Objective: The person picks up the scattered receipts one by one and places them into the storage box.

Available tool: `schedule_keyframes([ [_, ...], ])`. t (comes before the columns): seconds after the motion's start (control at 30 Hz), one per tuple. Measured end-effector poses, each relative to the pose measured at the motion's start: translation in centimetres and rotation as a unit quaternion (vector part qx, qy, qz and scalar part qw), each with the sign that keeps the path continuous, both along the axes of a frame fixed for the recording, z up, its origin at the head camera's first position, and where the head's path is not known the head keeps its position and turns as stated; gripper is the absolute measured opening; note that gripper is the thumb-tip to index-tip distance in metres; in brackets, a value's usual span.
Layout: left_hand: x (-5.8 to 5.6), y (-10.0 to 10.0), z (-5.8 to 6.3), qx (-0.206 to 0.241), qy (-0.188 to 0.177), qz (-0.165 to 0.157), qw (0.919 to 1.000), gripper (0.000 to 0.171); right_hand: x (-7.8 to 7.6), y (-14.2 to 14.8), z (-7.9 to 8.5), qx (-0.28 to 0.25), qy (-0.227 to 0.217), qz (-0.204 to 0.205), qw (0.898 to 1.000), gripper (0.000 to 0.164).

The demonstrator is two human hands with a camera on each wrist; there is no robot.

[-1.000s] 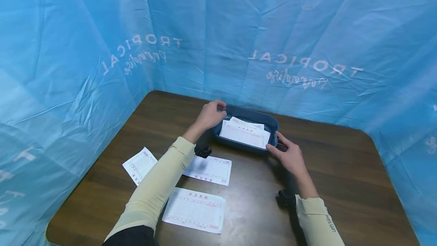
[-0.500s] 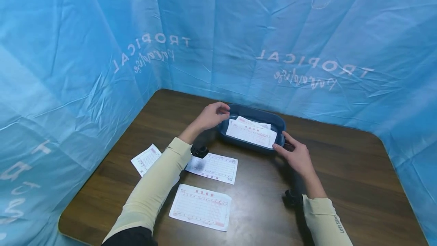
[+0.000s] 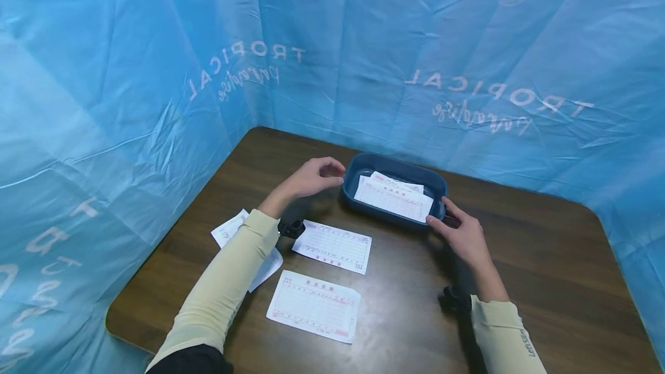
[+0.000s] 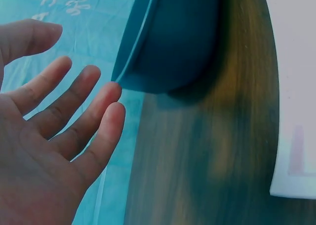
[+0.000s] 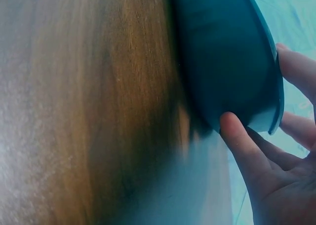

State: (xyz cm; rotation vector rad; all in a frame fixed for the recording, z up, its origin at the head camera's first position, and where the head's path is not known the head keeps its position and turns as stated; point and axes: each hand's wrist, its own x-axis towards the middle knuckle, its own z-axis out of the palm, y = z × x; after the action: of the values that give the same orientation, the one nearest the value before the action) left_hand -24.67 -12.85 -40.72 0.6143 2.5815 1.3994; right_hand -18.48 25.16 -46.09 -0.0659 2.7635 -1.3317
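Observation:
A dark blue rectangular plastic basin (image 3: pixel 363 204) with rounded corners stands at the back of the table. Inside it lie several printed paper slips (image 3: pixel 393 199), overlapping. My left hand (image 3: pixel 312 179) is just off the basin's left end, its fingers spread and holding nothing; the left wrist view shows its palm and separated fingers (image 4: pixel 91 121) beside the basin's rim. At the opposite end, my right hand (image 3: pixel 464 238) holds the corner. In the right wrist view its thumb (image 5: pixel 242 141) lies on the outer wall and a fingertip is at the rim.
On the brown wooden table (image 3: pixel 405 305) lie a printed slip (image 3: pixel 314 306) in front, another slip (image 3: pixel 332 246) behind it, and more paper (image 3: pixel 267 267) partly under the left forearm. A blue printed cloth (image 3: pixel 363 74) hangs close behind the table and along its left side.
My left hand has drawn away leftward from the basin's rim, and its fingers have parted from it. My right hand stays at the right end. The whole view has shifted slightly.

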Motion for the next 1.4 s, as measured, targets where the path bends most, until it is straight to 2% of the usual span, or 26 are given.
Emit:
schedule_keyframes([
  [0.23, 0.7, -1.2, -0.5, -0.023, -0.001, 0.005, 0.9997, 0.031, 0.1, 0.2, -0.1, 0.005, -0.001, -0.001, 1.000, 0.086],
  [0.47, 1.2, -2.9, -1.1, -0.039, -0.015, 0.027, 0.9988, 0.039, 0.0, 0.1, 0.3, 0.000, -0.008, -0.007, 1.000, 0.085],
  [0.6, 1.6, -3.9, -1.5, -0.066, -0.027, 0.029, 0.9970, 0.041, 0.0, 0.0, 0.4, 0.001, -0.012, -0.004, 1.000, 0.083],
  [0.77, 2.4, -5.6, -2.1, -0.106, -0.040, 0.060, 0.9917, 0.043, 0.1, 0.0, 0.4, 0.004, -0.013, 0.002, 1.000, 0.083],
  [1.0, 3.0, -7.8, -2.6, -0.126, -0.044, 0.095, 0.9865, 0.044, 0.1, -0.1, 0.3, 0.013, -0.010, 0.002, 1.000, 0.085],
  [1.2, 3.0, -8.7, -2.5, -0.135, -0.042, 0.091, 0.9857, 0.044, 0.3, -0.1, 0.6, 0.016, -0.012, -0.008, 1.000, 0.086],
  [1.4, 3.2, -9.7, -2.5, -0.143, -0.047, 0.098, 0.9837, 0.045, 0.3, -0.3, 0.8, 0.016, -0.006, 0.004, 1.000, 0.086],
])
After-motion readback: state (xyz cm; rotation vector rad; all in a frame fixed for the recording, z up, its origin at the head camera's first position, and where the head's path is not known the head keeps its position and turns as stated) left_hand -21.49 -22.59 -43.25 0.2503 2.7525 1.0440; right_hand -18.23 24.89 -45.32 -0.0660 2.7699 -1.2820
